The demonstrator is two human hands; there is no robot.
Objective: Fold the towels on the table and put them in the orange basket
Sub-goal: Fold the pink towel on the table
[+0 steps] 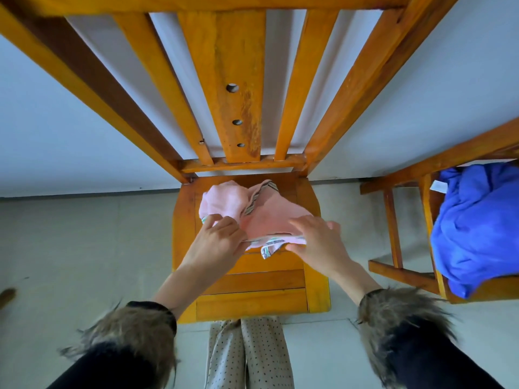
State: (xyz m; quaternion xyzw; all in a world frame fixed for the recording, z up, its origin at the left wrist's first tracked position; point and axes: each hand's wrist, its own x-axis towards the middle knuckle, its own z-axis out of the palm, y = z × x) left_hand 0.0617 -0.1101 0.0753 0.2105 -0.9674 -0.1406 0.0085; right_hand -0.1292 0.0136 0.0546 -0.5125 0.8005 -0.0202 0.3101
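Observation:
A pink towel with a striped border lies crumpled on the seat of a wooden chair. My left hand pinches the towel's near left edge, fingers curled on the striped hem. My right hand lies on the towel's right side with its fingers spread and its thumb at the near hem. A striped corner hangs loose between the two hands. No orange basket is in view.
The chair's slatted back rises in front of a white wall. To the right stands a second wooden chair with a crumpled blue cloth on it. Grey floor surrounds both chairs.

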